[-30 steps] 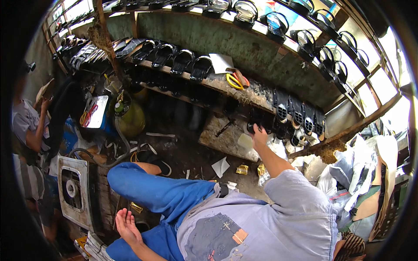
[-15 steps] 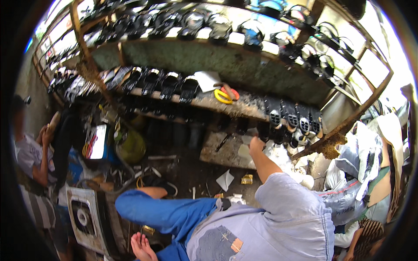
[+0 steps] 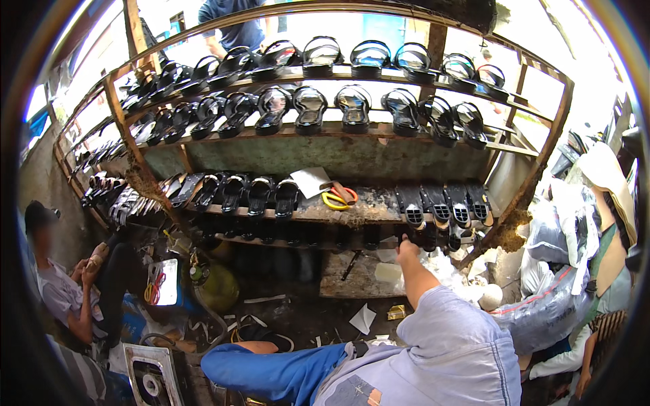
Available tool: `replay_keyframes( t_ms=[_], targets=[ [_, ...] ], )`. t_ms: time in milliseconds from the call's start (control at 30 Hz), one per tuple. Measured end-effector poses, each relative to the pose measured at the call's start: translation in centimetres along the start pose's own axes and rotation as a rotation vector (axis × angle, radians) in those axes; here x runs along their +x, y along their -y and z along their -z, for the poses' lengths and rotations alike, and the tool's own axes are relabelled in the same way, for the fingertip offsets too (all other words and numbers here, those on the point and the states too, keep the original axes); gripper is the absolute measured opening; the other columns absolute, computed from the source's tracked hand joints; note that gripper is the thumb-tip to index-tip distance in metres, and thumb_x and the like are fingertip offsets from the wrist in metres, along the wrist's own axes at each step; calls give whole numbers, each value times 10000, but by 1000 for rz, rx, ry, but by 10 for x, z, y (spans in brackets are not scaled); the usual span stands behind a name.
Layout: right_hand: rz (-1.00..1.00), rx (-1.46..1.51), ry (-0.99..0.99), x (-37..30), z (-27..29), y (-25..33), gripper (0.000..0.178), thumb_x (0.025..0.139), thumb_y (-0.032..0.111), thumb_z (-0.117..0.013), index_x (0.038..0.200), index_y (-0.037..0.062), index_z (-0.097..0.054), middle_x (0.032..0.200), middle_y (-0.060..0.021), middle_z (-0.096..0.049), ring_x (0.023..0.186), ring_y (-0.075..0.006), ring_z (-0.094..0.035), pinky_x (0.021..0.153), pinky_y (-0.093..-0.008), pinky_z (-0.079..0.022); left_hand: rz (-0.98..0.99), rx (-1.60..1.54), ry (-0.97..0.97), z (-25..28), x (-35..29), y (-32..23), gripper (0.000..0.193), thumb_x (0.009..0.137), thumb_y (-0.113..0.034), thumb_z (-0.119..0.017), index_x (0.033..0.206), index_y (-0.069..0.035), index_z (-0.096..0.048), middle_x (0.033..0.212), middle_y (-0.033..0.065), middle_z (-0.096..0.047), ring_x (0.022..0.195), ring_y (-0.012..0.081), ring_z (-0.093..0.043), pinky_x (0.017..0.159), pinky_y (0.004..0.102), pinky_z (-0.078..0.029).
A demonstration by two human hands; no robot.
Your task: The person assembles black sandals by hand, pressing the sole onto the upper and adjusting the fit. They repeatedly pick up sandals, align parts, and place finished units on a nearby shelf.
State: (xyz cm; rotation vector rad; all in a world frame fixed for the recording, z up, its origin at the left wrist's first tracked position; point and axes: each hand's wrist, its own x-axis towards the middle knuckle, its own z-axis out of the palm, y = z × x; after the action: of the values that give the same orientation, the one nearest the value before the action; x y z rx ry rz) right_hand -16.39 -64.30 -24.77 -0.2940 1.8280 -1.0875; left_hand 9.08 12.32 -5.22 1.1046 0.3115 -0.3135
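My right hand [image 3: 407, 247] reaches forward at the end of a sleeved arm to the lower right of a wooden rack [image 3: 338, 130]. Its fingers are at a row of black sandals [image 3: 443, 203] and the dark soles just beneath them. The fingertips are hidden among the dark shapes, so I cannot tell whether they grip one. My left hand is out of the picture. My blue-trousered leg [image 3: 271, 369] is folded low in the picture.
Rows of black sandals fill the rack's upper shelves. Yellow-handled scissors [image 3: 336, 198] and a white sheet [image 3: 310, 181] lie on the middle shelf. A green cylinder [image 3: 218, 285] stands on the floor, a person [image 3: 68, 291] sits at left, and stuffed bags [image 3: 558, 298] pile up at right.
The view has tilted upward, so the whole rack now shows. My right hand stays at the lower right sandal row.
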Motion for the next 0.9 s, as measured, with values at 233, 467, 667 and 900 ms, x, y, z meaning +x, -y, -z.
replay_keyframes(
  t_ms=[233,467,667,900],
  targets=[
    [166,359,172,-44,4,30,289,973,297,-708,867,28,-705,703,-98,-654,545,-210,-626,472,-334,-495,-34,-83,7,-1,1,6,309,1073,-279,-577,1216,-20,-666,1212,140,-703,1068,285,-652,946,397,-515],
    [146,470,624,-196,48,-82,551,826,-33,-767,1189,41,-359,879,-130,-615,720,-231,-662,621,-347,-583,-83,-75,36,-11,-8,4,279,1072,-247,-587,1213,-17,-659,1194,160,-701,1082,290,-662,973,412,-525],
    [-213,-121,1327,-364,120,-121,537,835,-157,-651,1314,14,-479,1100,-221,-692,1009,-382,-725,879,-516,-635,-174,156,32,-61,-30,4,284,1083,-252,-582,1230,-20,-652,1189,147,-703,1059,265,-667,935,370,-533],
    [554,-479,2294,-507,93,-106,929,877,-72,-751,1554,128,-148,1384,-164,-481,1329,-243,-500,1120,-387,-403,-286,104,265,-154,-48,17,449,1074,-260,-599,1428,10,-534,1389,122,-600,1227,211,-578,1034,364,-456]
  ],
)
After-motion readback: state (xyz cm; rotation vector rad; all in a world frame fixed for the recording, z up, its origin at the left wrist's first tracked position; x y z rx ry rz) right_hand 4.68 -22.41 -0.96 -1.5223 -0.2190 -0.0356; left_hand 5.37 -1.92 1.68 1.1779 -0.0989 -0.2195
